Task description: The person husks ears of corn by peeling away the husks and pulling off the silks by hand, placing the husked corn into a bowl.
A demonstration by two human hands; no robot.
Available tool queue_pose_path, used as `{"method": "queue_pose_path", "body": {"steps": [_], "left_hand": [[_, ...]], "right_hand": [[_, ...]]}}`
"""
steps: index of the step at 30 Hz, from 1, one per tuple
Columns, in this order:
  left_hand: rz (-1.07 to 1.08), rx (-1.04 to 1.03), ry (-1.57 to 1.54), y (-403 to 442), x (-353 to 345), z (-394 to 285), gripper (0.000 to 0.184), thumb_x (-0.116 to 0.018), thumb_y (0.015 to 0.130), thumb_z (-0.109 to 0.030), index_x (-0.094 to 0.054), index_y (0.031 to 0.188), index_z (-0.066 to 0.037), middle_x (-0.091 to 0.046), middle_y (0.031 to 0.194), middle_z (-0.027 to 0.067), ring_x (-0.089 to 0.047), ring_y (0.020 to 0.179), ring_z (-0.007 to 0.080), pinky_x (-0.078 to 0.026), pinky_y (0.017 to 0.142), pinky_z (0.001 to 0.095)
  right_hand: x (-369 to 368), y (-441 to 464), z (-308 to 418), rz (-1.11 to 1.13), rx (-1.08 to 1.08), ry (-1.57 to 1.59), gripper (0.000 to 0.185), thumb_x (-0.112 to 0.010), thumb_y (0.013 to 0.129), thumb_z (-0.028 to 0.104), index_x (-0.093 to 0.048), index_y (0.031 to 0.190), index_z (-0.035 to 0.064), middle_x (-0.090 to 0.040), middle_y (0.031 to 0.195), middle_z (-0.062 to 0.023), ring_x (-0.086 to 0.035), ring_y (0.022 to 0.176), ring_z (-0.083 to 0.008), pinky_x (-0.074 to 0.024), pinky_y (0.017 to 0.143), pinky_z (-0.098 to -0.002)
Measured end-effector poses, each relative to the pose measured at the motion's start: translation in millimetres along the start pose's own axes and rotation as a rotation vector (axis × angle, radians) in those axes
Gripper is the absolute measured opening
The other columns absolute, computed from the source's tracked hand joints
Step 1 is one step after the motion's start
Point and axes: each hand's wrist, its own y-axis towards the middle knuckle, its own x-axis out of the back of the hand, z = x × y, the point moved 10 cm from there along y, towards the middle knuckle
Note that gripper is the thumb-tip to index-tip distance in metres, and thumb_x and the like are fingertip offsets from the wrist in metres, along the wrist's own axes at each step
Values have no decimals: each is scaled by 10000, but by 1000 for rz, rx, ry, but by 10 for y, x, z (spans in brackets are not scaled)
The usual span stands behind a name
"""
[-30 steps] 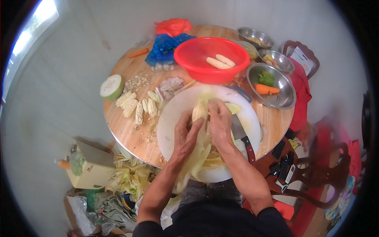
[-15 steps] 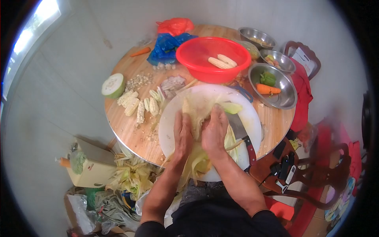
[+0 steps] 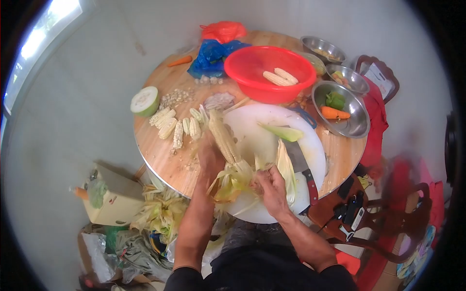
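A pale corn cob (image 3: 223, 137) points up and away over the left part of the white cutting board (image 3: 310, 138), its peeled husk (image 3: 233, 182) bunched round the lower end. My left hand (image 3: 208, 157) is wrapped round the cob from the left, its fingers partly hidden behind it. At the husk's right side, my right hand (image 3: 272, 186) is closed on the leaves near the base. A knife (image 3: 306, 173) lies on the right of the board, beside a loose husk leaf (image 3: 286, 169). Another green leaf (image 3: 284, 132) rests across the blade's far end.
Behind the board stands a red basin (image 3: 269, 89) with two cobs. Steel bowls (image 3: 361, 123) are at the right, one holding a carrot and green pepper. Cob pieces (image 3: 166, 127) and a cut gourd (image 3: 145, 101) sit at the left. Husks (image 3: 162, 213) are heaped below the table's left edge.
The cob has come out from between my hands and tilts up to the left, with its husk pulled down. My hands have moved lower, the left one outward. A long leaf now lies beside the knife.
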Motion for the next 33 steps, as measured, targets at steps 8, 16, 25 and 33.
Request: {"method": "queue_pose_path", "body": {"steps": [8, 16, 25, 33], "left_hand": [[161, -18, 331, -322, -626, -103, 450, -528, 1003, -343, -506, 1330, -34, -608, 1147, 93, -596, 1011, 215, -492, 895, 360], [169, -85, 409, -440, -781, 91, 422, -483, 1058, -253, -462, 1408, -17, -583, 1240, 76, -556, 1098, 159, -459, 959, 315], [229, -91, 728, -486, -677, 13, 529, -618, 991, -296, -465, 1411, -12, -613, 1198, 77, -586, 1083, 177, -469, 954, 334], [215, -41, 180, -430, -500, -158, 554, -591, 987, -393, -490, 1380, -16, -594, 1246, 118, -575, 1166, 271, -460, 1030, 458]], "right_hand": [[295, 343, 640, -106, 98, -369, 417, -619, 1005, 175, -458, 1325, -36, -626, 1147, -77, -606, 1008, -139, -491, 916, -309], [-96, 535, 1079, 38, 194, -447, 417, -747, 893, 182, -656, 1251, -11, -679, 1013, -68, -623, 844, -122, -514, 766, -264], [137, 703, 938, -119, 240, -390, 153, -689, 917, 92, -743, 998, -26, -687, 872, -36, -589, 693, -76, -485, 644, -244], [-76, 580, 484, 115, 173, -628, 319, -707, 925, 230, -699, 1101, -35, -721, 947, -109, -672, 821, -194, -534, 757, -330]]}}
